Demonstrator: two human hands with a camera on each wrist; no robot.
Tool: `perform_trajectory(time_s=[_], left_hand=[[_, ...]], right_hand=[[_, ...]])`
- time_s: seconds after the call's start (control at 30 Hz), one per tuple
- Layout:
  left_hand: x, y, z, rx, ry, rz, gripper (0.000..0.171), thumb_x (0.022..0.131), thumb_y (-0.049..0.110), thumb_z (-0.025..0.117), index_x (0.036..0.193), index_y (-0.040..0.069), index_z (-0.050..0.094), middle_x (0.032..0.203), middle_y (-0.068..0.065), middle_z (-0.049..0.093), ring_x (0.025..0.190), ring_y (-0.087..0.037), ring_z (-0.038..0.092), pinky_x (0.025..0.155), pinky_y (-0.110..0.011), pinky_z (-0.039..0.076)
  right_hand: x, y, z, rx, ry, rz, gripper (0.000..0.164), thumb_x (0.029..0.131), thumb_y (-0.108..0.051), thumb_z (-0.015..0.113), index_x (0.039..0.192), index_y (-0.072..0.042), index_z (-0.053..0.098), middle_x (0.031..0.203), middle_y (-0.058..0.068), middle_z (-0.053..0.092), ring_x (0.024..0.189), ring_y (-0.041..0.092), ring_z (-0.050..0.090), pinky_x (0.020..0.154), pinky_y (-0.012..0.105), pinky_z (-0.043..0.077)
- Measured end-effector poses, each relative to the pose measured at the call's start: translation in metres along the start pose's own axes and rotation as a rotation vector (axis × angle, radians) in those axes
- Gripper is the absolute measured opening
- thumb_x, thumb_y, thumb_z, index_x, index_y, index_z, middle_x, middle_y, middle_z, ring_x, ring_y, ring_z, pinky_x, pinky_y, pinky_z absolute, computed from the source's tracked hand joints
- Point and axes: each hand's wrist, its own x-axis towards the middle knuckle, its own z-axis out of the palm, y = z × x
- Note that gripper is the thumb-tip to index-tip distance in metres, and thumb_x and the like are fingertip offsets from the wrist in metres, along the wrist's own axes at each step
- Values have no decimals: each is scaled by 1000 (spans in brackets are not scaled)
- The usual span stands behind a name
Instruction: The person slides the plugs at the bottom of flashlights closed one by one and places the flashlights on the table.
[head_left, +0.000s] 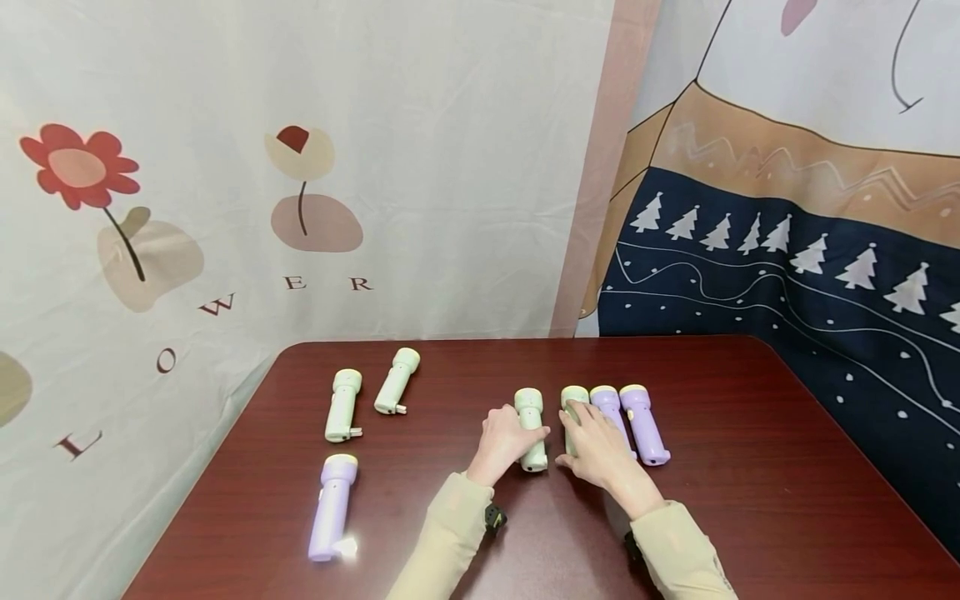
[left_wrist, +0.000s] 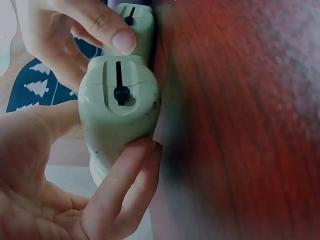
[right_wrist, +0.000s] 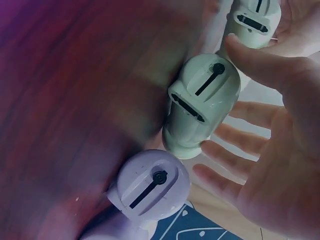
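My left hand grips a light green flashlight lying on the table, thumb on one side and fingers on the other. Its rounded end with a black slot faces the left wrist view. Just to the right, my right hand reaches over a second green flashlight, fingers extended along it and thumb off its left side. That flashlight is partly hidden under the hand in the head view. Close beside it lie a purple flashlight and another purple flashlight, side by side with their heads pointing away from me.
On the left of the dark red table lie a green flashlight and a tilted green flashlight, each with prongs sticking out. Nearer me is a purple flashlight beside a bright spot. Printed curtains hang behind the table.
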Motion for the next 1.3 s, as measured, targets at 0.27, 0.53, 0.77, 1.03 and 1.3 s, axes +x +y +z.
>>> perform_trajectory(time_s=[0.27,0.53,0.77,1.03,1.3], left_hand=[[2,7,8,20,-16,17,44,71,37,79,83,0,60,75,-13,59,73,-35,63,64,-39,51],[4,14,14,16,-7,37,42,70,36,79,82,0,59,74,-13,59,72,-36,63,63,-40,51],[6,17,18,19,-2,37,44,70,38,79,85,1,59,71,-10,59,69,-32,64,62,-38,51],[7,19,21,50,-21,61,45,70,40,77,83,1,58,72,-11,57,67,-31,63,59,-37,50],[5,19,20,85,-20,75,45,72,42,75,82,2,58,72,-12,58,67,-31,63,56,-38,50]], right_hand=[[-4,2,-1,6,-7,-2,61,71,-29,81,119,2,61,135,17,52,122,35,50,90,51,47],[-6,6,-1,20,12,-18,63,69,-29,83,119,2,61,134,17,52,121,34,51,89,51,48],[-8,8,-2,29,12,-11,67,67,-28,84,121,3,60,133,19,53,119,35,52,89,52,47],[-9,8,-3,17,5,-13,68,66,-29,85,121,4,59,131,19,53,118,35,52,91,50,47],[-9,7,-2,22,24,-18,69,65,-28,85,120,4,60,130,19,54,117,35,53,89,47,49]])
